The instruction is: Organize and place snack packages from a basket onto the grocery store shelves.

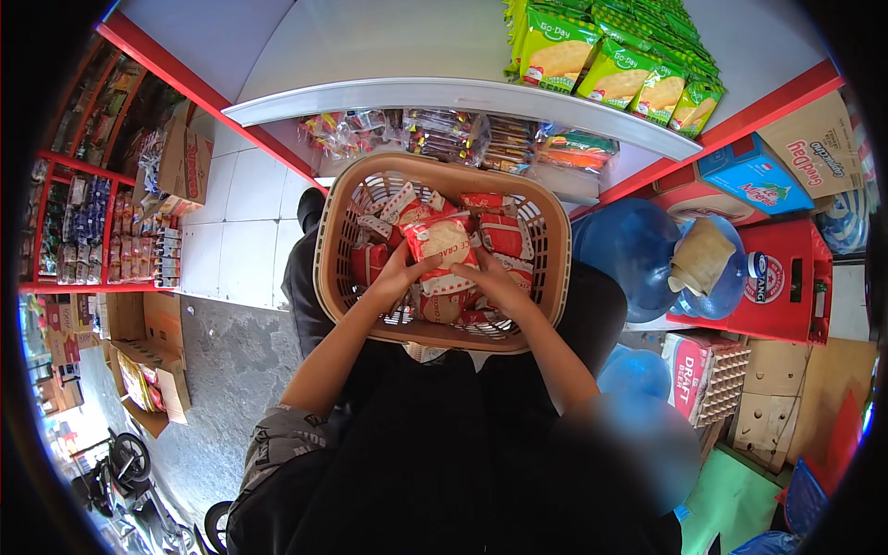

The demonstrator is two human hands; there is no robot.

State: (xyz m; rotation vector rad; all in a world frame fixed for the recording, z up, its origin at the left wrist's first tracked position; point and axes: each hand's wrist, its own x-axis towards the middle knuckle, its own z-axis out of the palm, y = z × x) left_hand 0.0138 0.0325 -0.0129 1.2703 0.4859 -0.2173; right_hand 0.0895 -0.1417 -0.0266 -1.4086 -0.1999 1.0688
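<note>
A brown plastic basket (444, 340) with slotted walls rests on my lap. Several red and white packets of rice crackers (499, 232) lie loosely in it. Over the middle of the basket, one red cracker packet (444, 244) is held between both hands, its printed front facing up. My left hand (402, 277) grips the packet's left side, with the thumb across its front. My right hand (496, 281) holds the lower right corner, thumb also on top. The packets beneath are partly hidden by my hands and the held one.
On the white shelf (361, 48) ahead, green snack packets (617, 62) stand in rows at the right. Below its metal edge (451, 96) lie bagged sweets (444, 135). Blue water jugs (624, 253) and a red crate (791, 284) flank my right; an open carton (149, 361) sits on the left floor.
</note>
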